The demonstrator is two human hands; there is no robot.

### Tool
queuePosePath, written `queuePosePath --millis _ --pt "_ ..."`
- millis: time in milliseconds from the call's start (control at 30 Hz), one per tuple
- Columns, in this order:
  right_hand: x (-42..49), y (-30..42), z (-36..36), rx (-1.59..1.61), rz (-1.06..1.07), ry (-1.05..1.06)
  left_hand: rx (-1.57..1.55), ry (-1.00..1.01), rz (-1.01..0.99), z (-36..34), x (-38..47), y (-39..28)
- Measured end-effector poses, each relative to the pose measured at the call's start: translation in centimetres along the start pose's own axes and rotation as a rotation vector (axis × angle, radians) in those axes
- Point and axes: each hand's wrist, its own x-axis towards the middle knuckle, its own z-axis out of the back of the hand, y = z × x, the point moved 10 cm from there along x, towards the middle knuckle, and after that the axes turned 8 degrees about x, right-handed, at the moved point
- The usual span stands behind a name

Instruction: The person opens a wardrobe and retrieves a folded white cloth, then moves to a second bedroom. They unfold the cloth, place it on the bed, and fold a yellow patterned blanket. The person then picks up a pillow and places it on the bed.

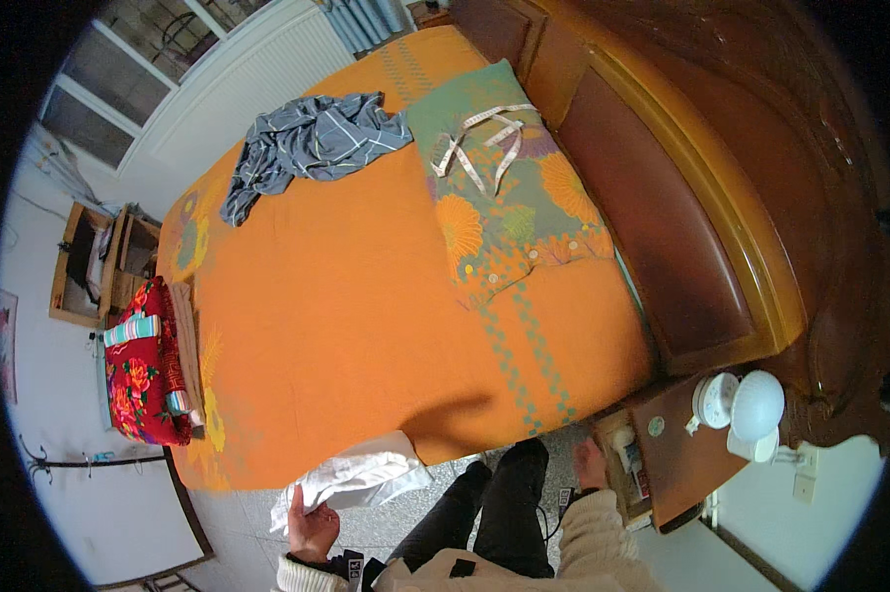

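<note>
At the near edge of the bed, a white cloth (363, 468) hangs partly off the orange bedspread. My left hand (313, 527) has hold of its left end, thumb upward and fingers partly behind the fabric. My right hand (591, 465) is at the front of a pulled-out drawer (638, 510) in a brown nightstand (700, 462). It looks blurred there, and whether its fingers grip the drawer front is unclear. Small items, including a pale rounded one (623, 438), lie inside the drawer.
A crumpled grey checked cloth (319, 140) lies on the bedspread (326, 296). A tape measure (482, 144) rests on the patterned pillow (519, 211). Red floral folded bedding (138, 377) is at the bed's foot. A white lamp (757, 407) stands on the nightstand, beside the wooden headboard (659, 214).
</note>
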Motion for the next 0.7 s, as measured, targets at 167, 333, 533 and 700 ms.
queuePosePath --millis 167,333,533,700 --pt "-2.3 11.8 -24.3 -0.787 0.598 0.348 -0.001 0.012 -0.005 -1.2 0.2 1.6" --pt "-7.5 16.0 -47.2 -1.188 1.196 0.617 -0.172 -0.046 -0.069 1.3 -0.9 2.3" --pt "-6.1 12.6 -63.7 -1.527 1.461 0.493 -0.126 -0.409 -0.053 4.6 -4.8 4.9" --pt "-3.9 12.3 -70.4 -1.794 1.632 0.347 -0.258 -0.556 0.075 5.2 -7.0 7.9"
